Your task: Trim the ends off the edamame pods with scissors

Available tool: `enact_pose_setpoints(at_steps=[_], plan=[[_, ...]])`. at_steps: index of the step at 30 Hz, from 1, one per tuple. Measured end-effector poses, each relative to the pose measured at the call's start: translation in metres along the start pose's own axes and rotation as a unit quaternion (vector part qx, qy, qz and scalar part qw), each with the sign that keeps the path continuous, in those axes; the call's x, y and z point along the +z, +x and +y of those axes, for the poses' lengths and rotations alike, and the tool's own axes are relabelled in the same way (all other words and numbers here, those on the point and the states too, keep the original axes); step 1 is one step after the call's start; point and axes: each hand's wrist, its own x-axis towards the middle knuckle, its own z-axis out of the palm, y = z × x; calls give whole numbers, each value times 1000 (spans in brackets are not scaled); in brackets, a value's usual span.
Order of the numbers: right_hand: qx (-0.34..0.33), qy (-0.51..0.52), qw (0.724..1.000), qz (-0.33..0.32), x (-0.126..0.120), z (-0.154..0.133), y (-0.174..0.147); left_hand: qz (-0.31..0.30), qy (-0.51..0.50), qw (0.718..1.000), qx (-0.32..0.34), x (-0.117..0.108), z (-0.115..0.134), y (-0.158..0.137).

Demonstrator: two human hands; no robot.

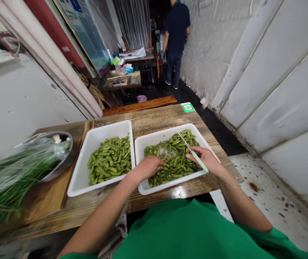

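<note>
1. Among the green pods (179, 163) in the right tray (141, 151), the left hand (151, 166) rests with its fingers bent down and drawn close together. Their tips are partly hidden, so I cannot tell whether they pinch a pod.
2. Over the far side of that tray, the right hand (204, 158) has a green-handled blade (199, 161) lying across it, point up and away, butt end toward the body. Its thumb and forefinger stand a little apart at the tips; the other fingers are mostly out of sight. I cannot tell whether the tool is a knife or scissors.
3. The pods look wet, with a shiny patch near the middle of the tray. Each one is likely light, firm but slightly bendy, and slippery; the skin would probably bruise under a hard squeeze. The plump middle, between thumb and forefinger, seems the surest place to take hold. The blade is best held by its handle.
4. Just beside, the left tray (107, 131) holds a broad heap of similar pods (110, 158).
5. Farther left, long green stalks (5, 205) under clear plastic lie over a metal bowl (73, 144).
6. All this stands on a wooden table (159, 118), with a green-edged card (187, 107) at its far corner. Beyond, a person (177, 32) in dark clothes stands by the wall.
</note>
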Motion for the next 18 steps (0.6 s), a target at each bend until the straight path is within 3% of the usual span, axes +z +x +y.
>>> enact_pose_setpoints(at_steps=[3,6,8,11,13,15,18], plan=[[-2,7,1000,-11,-1,-2,0,-1,67,998,-14,18,-4,24],[-3,0,1000,-16,-2,-6,1,-13,99,995,-25,21,-7,32],[-1,-7,1000,-17,-3,-11,0,13,61,998,-32,17,-8,30],[-6,-43,998,-50,-5,-20,-1,131,-106,984,-63,10,-5,24],[-21,-90,989,-112,-7,-29,-3,191,-266,939,-104,6,2,21],[-39,-146,975,-165,-8,-40,-4,209,-418,874,-135,4,10,18],[-61,-201,961,-181,-7,-57,-4,218,-551,791,-151,4,19,14]])
